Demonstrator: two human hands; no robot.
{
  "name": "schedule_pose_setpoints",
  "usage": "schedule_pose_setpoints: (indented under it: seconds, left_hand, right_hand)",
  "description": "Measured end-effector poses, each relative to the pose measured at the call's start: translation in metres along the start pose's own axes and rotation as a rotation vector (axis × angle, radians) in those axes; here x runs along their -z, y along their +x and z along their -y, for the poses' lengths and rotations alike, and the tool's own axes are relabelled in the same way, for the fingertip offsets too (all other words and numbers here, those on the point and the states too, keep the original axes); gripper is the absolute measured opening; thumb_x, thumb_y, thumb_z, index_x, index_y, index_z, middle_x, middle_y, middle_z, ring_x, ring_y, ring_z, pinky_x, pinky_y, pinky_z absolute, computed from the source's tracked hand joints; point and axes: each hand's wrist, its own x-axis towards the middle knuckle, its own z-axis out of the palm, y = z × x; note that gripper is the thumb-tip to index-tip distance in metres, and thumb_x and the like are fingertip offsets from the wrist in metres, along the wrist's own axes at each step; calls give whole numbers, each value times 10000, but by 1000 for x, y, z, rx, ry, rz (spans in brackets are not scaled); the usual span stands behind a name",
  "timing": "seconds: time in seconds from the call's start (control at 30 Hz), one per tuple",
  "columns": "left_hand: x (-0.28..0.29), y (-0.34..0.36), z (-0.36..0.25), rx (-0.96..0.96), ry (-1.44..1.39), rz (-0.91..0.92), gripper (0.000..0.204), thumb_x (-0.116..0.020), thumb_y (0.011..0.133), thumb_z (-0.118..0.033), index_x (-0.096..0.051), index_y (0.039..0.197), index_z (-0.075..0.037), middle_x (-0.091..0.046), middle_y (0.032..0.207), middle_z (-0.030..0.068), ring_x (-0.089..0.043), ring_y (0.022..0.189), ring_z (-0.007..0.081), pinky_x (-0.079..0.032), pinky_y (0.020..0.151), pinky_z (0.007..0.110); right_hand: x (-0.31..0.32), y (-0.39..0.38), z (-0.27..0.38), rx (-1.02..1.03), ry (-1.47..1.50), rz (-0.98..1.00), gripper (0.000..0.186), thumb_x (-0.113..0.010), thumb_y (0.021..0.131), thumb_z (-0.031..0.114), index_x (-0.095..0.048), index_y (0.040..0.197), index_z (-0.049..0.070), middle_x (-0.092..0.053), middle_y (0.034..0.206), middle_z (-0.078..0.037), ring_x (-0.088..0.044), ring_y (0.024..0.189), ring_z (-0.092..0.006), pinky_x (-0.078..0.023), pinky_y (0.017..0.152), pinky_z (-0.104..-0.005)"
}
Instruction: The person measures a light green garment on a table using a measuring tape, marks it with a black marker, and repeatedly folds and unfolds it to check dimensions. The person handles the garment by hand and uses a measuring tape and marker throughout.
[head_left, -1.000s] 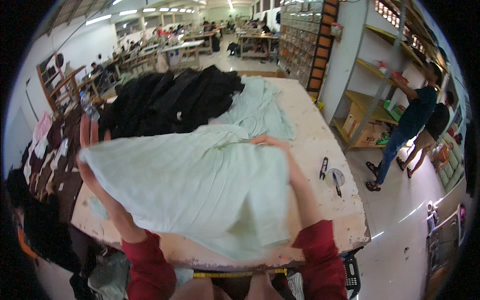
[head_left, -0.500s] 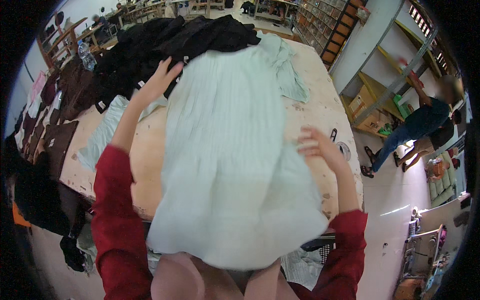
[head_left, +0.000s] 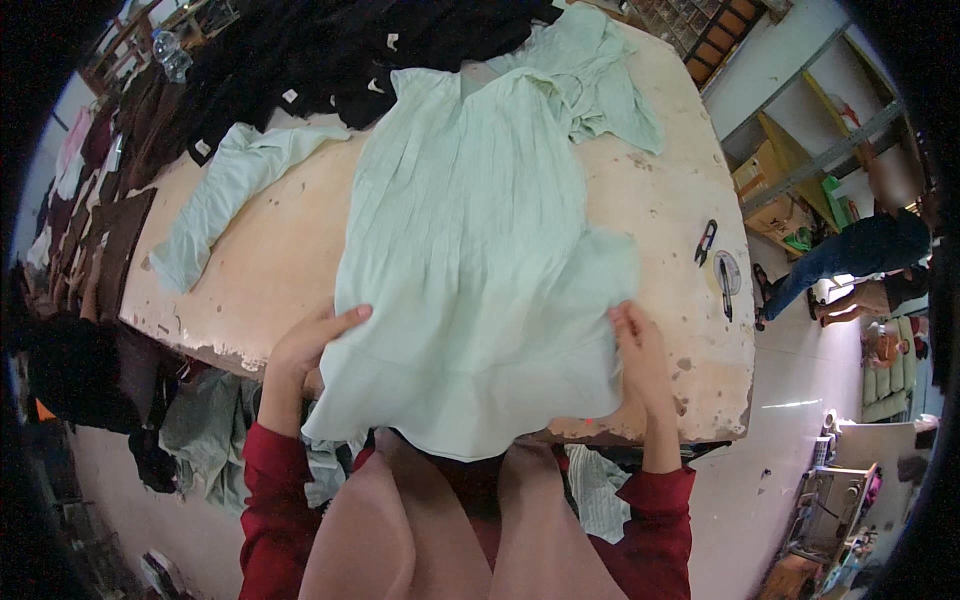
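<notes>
A pale mint garment with fine pleats [head_left: 465, 250] lies spread on the table, its wide hem hanging at the near edge. My left hand [head_left: 312, 348] holds its left side near the hem, thumb on top and the other fingers partly hidden beneath the cloth. On the opposite side, my right hand [head_left: 642, 350] pinches the fabric edge between thumb and fingers. A mint sleeve-like piece [head_left: 235, 195] stretches out at the left, and more crumpled mint cloth [head_left: 600, 75] lies at the far right; whether either joins the garment I cannot tell.
Black garments with small tags [head_left: 330, 60] are heaped along the table's [head_left: 690, 300] far side, brown ones [head_left: 125, 160] at the left. Thread snips [head_left: 706, 242] and a clear round dish [head_left: 727, 285] with a dark slim tool sit near the right edge. Two people stand beyond, by shelves.
Both hands have come down nearer to me, the left from the garment's far end, and now grip its sides. The billowing hem has settled. The view has tilted lower.
</notes>
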Motion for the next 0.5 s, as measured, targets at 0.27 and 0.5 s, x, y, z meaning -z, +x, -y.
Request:
schedule_pose_setpoints:
  seconds: [0.27,0.5]
  left_hand:
    - [51,9,-35,-202,-165,-93,388,-595,936,-402,-612,1112,-56,-656,922,51,-626,775,107,-516,687,275]
    - [103,-6,-1,-361,-48,-389,366,-502,993,-381,-560,1171,-67,-585,1096,74,-565,974,137,-445,872,278]
  right_hand:
    - [69,28,19,-173,-422,-124,327,-473,1007,280,-557,898,-16,-623,777,-167,-607,745,-307,-418,658,-405]
    - [70,35,-41,-102,-875,-226,245,-536,955,234,-566,1072,21,-617,941,-191,-599,894,-372,-459,783,-437]
